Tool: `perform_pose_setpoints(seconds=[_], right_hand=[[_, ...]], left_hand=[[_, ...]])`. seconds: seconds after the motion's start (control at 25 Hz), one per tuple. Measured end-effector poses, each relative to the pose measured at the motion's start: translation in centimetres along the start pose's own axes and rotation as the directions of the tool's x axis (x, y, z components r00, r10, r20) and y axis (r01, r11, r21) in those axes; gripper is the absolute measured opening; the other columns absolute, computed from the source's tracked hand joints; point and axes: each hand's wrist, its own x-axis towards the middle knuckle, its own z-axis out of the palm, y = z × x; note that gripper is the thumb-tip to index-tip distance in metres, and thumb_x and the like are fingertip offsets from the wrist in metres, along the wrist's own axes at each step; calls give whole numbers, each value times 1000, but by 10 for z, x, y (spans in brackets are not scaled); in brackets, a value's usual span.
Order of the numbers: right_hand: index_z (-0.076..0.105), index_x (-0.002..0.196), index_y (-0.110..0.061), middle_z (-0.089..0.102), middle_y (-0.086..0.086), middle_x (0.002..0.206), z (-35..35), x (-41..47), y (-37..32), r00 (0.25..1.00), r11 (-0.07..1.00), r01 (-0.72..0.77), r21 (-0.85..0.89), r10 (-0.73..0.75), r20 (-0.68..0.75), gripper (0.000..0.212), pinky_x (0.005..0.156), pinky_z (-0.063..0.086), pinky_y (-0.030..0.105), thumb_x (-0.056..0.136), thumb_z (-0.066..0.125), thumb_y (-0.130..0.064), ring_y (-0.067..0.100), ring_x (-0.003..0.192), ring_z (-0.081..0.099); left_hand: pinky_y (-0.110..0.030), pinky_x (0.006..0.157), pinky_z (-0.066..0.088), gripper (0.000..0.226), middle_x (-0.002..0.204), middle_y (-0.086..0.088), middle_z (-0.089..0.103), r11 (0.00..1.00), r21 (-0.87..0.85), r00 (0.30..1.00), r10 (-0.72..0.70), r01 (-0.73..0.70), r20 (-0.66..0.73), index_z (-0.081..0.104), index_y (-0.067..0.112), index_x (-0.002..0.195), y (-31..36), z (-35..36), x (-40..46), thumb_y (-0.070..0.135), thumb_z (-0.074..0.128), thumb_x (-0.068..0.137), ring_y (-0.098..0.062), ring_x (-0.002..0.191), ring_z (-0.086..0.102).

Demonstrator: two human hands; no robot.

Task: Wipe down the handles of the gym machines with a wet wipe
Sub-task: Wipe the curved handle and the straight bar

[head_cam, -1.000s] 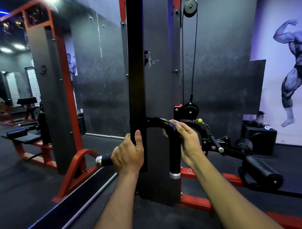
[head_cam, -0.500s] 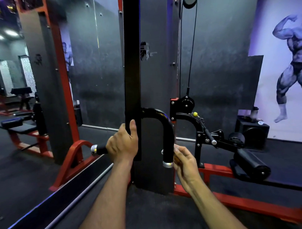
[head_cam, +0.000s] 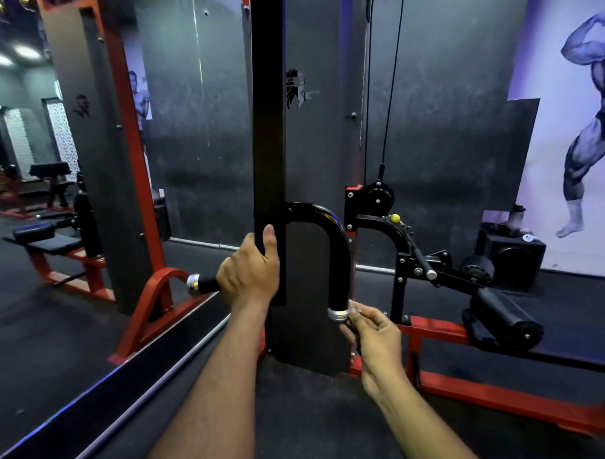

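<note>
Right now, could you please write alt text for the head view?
A left hand holds one black machine handle while the right hand presses a wet wipe to the silver end cap of a curved handle; a red-framed gym machine stands behind.
</note>
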Motion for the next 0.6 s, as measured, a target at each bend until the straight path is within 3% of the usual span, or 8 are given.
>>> perform_pose_setpoints(seconds=[0.16, 0.32, 0.4, 0.48, 0.52, 0.6], right_hand=[[67, 110, 9, 76, 18, 90, 10, -8, 1, 971, 923, -213, 321, 236, -35, 17, 75, 63, 31, 97, 56, 7, 24, 79, 76], [63, 109, 15, 74, 27, 89, 6, -7, -9, 945, 914, -321, 248, 328, 12, 17, 70, 64, 33, 97, 56, 6, 34, 82, 76], [70, 104, 9, 76, 20, 95, -4, -11, -16, 979, 974, -201, 103, 202, 0, 14, 74, 63, 29, 93, 64, 4, 33, 100, 72], [76, 100, -2, 78, 10, 97, -3, -12, -32, 995, 985, 99, -142, -100, -6, 11, 78, 61, 25, 91, 71, -5, 26, 104, 72], [78, 98, -9, 78, 5, 95, 4, -9, -43, 956, 909, 284, -305, -293, 16, 9, 80, 60, 24, 91, 73, -11, 19, 100, 73], [78, 96, -16, 75, -2, 92, 31, -1, -70, 785, 651, 597, -469, -595, 174, 6, 83, 57, 23, 91, 75, -15, 8, 92, 71]], left_hand=[[-42, 71, 48, 77, 71, -3, 60, 1000, -8, 1000, 14, -14, -3, 56, 18, 84, 1, -1, -1, 71, 1, 92, -31, 74, 63], [-43, 71, 52, 75, 66, 2, 57, 999, -19, 1000, 28, -28, -5, 52, 21, 81, -5, 3, -2, 73, -1, 95, -27, 67, 62], [-44, 71, 53, 74, 65, 2, 57, 999, -16, 999, 31, -31, -9, 52, 22, 81, -5, 5, 0, 73, 0, 95, -26, 66, 61], [-43, 72, 52, 73, 65, 3, 56, 999, -12, 999, 38, -39, -20, 53, 22, 83, -6, 5, 2, 72, 2, 96, -25, 67, 61], [-42, 72, 52, 72, 65, 4, 54, 999, -13, 999, 43, -43, -18, 53, 21, 83, -6, 6, 2, 71, 2, 96, -25, 66, 61], [-43, 72, 51, 71, 65, 5, 54, 999, -15, 999, 45, -45, -13, 54, 21, 83, -7, 7, 1, 70, 3, 96, -25, 67, 61]])
